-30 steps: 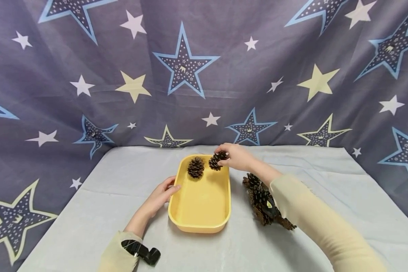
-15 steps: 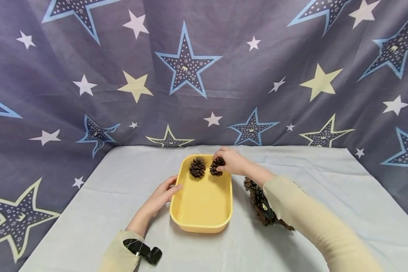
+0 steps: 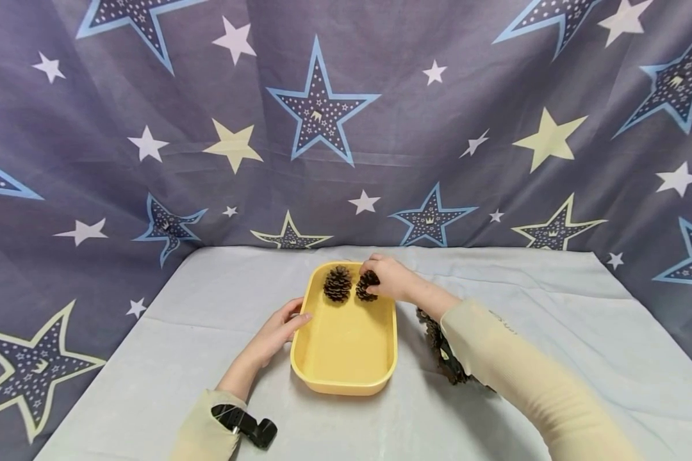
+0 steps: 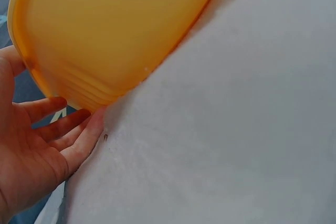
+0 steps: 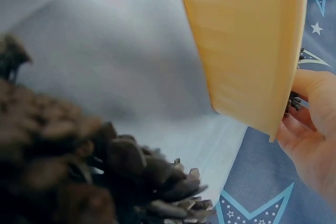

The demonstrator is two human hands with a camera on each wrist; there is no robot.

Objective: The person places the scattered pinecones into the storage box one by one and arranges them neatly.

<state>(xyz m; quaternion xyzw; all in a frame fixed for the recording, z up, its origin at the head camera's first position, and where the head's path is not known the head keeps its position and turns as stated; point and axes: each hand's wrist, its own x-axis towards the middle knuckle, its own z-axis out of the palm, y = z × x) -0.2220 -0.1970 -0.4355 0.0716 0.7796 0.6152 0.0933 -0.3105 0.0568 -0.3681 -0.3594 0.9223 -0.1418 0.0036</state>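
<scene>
A yellow plastic tray (image 3: 346, 342) stands on the table, with one pine cone (image 3: 337, 285) lying at its far left end. My left hand (image 3: 275, 331) holds the tray's left side, thumb over the rim; in the left wrist view its fingertips (image 4: 86, 114) touch the outer wall. At the far right corner, my right hand (image 3: 396, 279) grips a second pine cone (image 3: 366, 287) between thumb and fingers, low inside the tray beside the first. In the right wrist view the tray wall mostly hides this cone.
More pine cones (image 3: 438, 342) lie in a heap right of the tray, partly behind my right sleeve (image 3: 513, 358); they loom close in the right wrist view. A pale cloth (image 3: 207, 346) covers the table. A star-patterned curtain (image 3: 415, 147) hangs behind it.
My right hand has lowered its pine cone into the far right corner of the tray, near the other cone. The left hand keeps its place on the tray.
</scene>
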